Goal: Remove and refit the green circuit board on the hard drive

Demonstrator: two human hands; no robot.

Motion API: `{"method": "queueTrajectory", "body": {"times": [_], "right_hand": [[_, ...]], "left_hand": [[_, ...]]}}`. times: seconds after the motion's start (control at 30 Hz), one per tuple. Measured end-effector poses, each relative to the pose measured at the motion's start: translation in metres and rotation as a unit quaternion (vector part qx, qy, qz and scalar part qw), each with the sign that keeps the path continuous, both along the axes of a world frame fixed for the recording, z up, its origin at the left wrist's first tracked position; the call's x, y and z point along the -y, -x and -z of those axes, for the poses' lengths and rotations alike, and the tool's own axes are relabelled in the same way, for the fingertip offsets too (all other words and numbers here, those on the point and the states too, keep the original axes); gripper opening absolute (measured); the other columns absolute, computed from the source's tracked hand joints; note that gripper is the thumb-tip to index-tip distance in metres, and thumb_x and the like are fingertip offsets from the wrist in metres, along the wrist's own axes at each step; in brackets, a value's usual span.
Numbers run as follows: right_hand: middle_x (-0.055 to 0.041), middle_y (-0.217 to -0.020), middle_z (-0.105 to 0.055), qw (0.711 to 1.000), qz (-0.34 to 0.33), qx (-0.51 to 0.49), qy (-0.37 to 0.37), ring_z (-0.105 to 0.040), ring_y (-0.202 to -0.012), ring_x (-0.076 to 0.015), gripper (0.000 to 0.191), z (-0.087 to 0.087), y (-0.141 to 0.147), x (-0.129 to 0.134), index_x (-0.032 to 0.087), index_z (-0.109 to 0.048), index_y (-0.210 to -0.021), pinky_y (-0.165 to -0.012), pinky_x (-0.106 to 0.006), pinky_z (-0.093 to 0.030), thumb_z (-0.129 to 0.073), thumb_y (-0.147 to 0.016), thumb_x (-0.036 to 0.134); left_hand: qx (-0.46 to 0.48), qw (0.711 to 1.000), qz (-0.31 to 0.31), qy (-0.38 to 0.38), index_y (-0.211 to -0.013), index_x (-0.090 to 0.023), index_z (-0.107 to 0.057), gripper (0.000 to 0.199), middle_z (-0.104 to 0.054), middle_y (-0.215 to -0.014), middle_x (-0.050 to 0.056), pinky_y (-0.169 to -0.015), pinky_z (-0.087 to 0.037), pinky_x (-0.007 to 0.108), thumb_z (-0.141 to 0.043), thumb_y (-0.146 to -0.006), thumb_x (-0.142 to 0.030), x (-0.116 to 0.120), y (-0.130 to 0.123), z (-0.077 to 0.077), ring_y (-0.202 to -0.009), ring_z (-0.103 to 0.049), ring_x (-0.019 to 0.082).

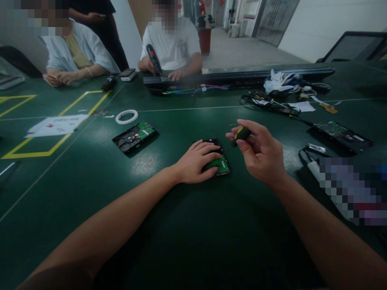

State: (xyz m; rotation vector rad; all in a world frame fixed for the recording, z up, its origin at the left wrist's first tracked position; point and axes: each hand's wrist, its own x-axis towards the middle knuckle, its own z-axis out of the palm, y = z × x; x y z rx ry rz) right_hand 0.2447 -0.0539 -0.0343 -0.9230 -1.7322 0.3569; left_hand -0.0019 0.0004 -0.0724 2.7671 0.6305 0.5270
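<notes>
On the counter (pixel 181 241), the hard drive (pixel 223 164), its long axis running far to near, was covered by the left hand's (pixel 195 164) open, spread fingers, while the screwdriver (pixel 241 135) was gripped by the right hand (pixel 267 155) just rightward.

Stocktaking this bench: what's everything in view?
Table: 1, green, centre
Near drive: 1, black-green, centre
Left drive: 1, black-green, left
Right drive: 1, black-green, right
Screwdriver: 1, yellow-black, beside near drive
Ring: 1, white, behind left drive
Papers: several, white, left
Outlines: at least 2, yellow, left
Long panel: 1, black, far edge
Power tool: 1, black-red, far side
Cables: uncountable, mostly black, far right
Bundle: 1, white-blue, far right
Chair: 1, black, far right
People: 3, light and dark clothes, far side
Left hand: 1, bare, on near drive
Right hand: 1, bare, holding screwdriver
</notes>
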Motion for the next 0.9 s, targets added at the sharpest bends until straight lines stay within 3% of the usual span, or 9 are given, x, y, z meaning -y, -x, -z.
{"method": "queueTrajectory", "body": {"times": [0.9], "right_hand": [[-0.0038, -0.134, -0.073, 0.997, 0.027, 0.065, -0.031, -0.076, -0.109, -0.0280, 0.066, -0.0039, 0.0055, -0.0084, 0.043, -0.051, -0.159, -0.100, -0.051, -0.066, -0.067, -0.098, 0.023]], "left_hand": [[0.001, 1.000, -0.003, 0.002, -0.142, -0.023, -0.063, 0.046, -0.054, -0.160, 0.012, -0.131, -0.024, 0.064, -0.059, -0.101, -0.045, 0.0019, -0.0011, -0.0022, -0.152, -0.046, 0.034]]}}
